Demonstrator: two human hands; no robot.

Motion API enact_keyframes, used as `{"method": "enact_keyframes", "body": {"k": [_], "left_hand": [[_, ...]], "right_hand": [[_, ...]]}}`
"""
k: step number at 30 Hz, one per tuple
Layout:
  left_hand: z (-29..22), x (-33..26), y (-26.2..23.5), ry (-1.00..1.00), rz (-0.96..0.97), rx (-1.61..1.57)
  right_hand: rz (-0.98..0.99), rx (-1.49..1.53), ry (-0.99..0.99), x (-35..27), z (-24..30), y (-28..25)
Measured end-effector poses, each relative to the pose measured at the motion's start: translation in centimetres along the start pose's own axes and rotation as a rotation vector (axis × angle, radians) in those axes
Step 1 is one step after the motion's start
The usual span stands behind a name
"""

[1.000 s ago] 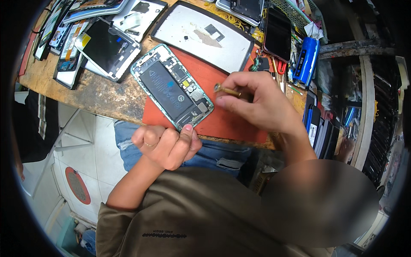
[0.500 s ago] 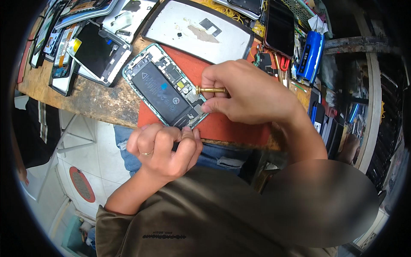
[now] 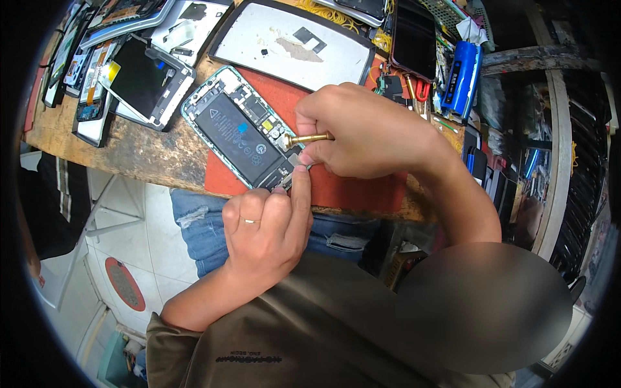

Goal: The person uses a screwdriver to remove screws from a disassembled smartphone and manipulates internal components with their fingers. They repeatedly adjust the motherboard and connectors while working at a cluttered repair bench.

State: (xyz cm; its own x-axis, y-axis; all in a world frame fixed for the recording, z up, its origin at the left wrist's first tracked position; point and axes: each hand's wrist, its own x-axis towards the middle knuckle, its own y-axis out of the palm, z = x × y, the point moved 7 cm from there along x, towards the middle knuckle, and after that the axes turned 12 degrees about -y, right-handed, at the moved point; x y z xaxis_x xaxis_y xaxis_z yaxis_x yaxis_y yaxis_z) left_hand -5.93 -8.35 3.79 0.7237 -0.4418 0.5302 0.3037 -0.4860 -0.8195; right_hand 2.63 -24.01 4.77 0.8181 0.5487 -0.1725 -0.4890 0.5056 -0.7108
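Observation:
An opened smartphone (image 3: 260, 111) lies slanted on a red-orange mat (image 3: 362, 191), its black battery (image 3: 236, 136) and circuit parts bared. My right hand (image 3: 372, 132) is closed around a brass-coloured screwdriver (image 3: 312, 138), held nearly level over the phone's right edge. The right thumb and finger reach down to the lower right corner, where the small part under them is hidden. My left hand (image 3: 266, 223), wearing a ring, grips the phone's bottom end. Its index finger stretches up to the right thumb, while the other fingers curl in.
Beyond the phone sits a white panel with a dark rim (image 3: 291, 48). Phone parts and screens (image 3: 145, 84) are piled at the left of the wooden bench (image 3: 58, 123). To the right are a dark phone (image 3: 414, 39), a blue cylinder (image 3: 461, 81) and small tools.
My left hand has shifted right, and its index finger now extends up to the right thumb. The right hand keeps the screwdriver in nearly the same place. The whole view has shifted slightly.

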Motion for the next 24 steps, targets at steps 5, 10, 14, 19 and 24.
{"method": "enact_keyframes", "body": {"k": [5,10,14,19,24], "left_hand": [[0.6,0.3,0.0,0.024,-0.039,-0.013],[1.3,0.3,0.6,0.072,-0.145,-0.054],[2.4,0.2,1.5,0.108,-0.266,-0.131],[2.7,-0.5,2.3,0.19,-0.314,-0.111],[2.8,-1.0,2.3,0.192,-0.328,-0.105]], "right_hand": [[-0.177,0.435,0.164,-2.7,-1.4,-0.5],[-0.59,0.387,0.202,-7.0,-0.3,-2.7],[-0.659,0.149,0.026,-7.7,1.5,-3.0],[-0.789,0.125,-0.013,-8.0,1.9,-4.1],[-0.987,0.206,-0.137,-9.2,3.5,-5.2]]}}
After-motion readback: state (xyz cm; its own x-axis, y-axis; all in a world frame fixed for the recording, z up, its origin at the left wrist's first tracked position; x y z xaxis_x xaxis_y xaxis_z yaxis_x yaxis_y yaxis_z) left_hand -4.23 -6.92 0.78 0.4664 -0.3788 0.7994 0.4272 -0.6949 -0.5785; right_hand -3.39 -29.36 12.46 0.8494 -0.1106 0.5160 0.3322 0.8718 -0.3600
